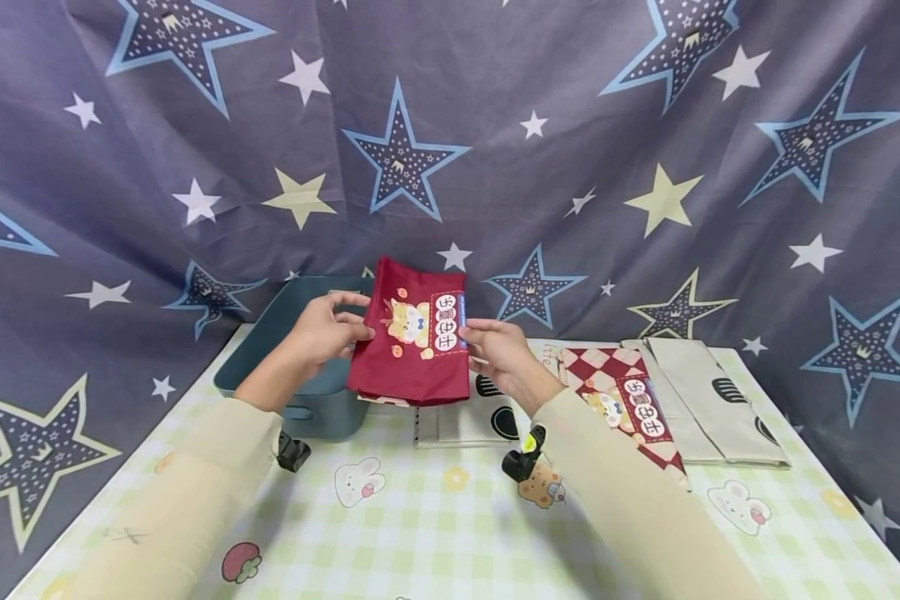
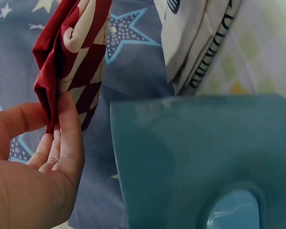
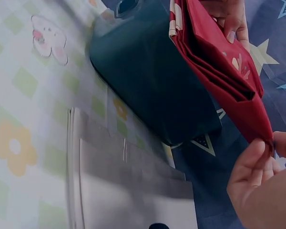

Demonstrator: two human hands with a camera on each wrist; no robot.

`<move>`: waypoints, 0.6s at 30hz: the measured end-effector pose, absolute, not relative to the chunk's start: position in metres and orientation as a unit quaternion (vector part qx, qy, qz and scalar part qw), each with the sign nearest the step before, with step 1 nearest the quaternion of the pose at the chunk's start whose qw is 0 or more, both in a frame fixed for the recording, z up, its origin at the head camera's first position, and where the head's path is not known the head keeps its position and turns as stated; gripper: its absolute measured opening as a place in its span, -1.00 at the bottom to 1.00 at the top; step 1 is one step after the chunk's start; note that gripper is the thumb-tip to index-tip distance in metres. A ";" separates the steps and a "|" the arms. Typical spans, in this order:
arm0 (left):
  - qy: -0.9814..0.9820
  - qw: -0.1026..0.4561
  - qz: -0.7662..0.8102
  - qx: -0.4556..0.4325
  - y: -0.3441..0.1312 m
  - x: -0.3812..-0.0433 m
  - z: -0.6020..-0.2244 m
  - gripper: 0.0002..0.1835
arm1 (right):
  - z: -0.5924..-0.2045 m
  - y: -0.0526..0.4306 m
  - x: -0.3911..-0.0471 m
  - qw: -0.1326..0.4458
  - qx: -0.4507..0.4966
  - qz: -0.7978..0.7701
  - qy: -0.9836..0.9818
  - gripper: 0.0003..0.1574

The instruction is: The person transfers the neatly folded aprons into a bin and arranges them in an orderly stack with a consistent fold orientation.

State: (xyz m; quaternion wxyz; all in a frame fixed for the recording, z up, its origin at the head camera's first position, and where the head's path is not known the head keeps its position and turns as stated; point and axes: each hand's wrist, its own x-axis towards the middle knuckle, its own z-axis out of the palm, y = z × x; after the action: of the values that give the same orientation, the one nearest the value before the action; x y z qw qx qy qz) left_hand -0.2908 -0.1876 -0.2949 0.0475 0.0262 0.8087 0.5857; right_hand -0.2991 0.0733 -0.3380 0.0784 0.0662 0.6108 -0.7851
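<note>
Both hands hold up a folded red cloth [image 1: 446, 379] with a cartoon dog and white lettering on its front. At its left edge, the left hand [image 1: 328, 332] pinches the fabric between thumb and fingers. The right hand [image 1: 498, 350] pinches the opposite edge. From the left wrist view, the back of the cloth [image 2: 93, 52] shows red-and-white checks. Stacked layers of the red cloth [image 3: 229, 86] appear along its lower side in the right wrist view. The cloth is held in the air, overlapping the right side of a teal bin [image 1: 300, 412].
Behind and below the held cloth lies a folded off-white cloth [image 1: 457, 432] with black prints. To the right, a checked red cloth [image 1: 592, 367] with the same dog print lies beside another folded off-white cloth [image 1: 693, 408]. A star-patterned curtain [image 1: 450, 50] hangs behind the table [image 1: 390, 533].
</note>
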 end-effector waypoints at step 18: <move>0.829 0.038 0.557 0.023 -0.234 -0.296 -0.284 -0.35 | -0.323 0.037 -0.299 0.133 -0.005 -0.816 0.562 -0.33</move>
State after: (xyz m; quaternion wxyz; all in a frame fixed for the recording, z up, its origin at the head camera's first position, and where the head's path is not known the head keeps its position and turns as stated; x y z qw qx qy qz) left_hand -0.2965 -0.2342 -0.2839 0.0377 0.0232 0.8292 0.5572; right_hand -0.2993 0.0373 -0.3226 0.1330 -0.0049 0.5625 -0.8160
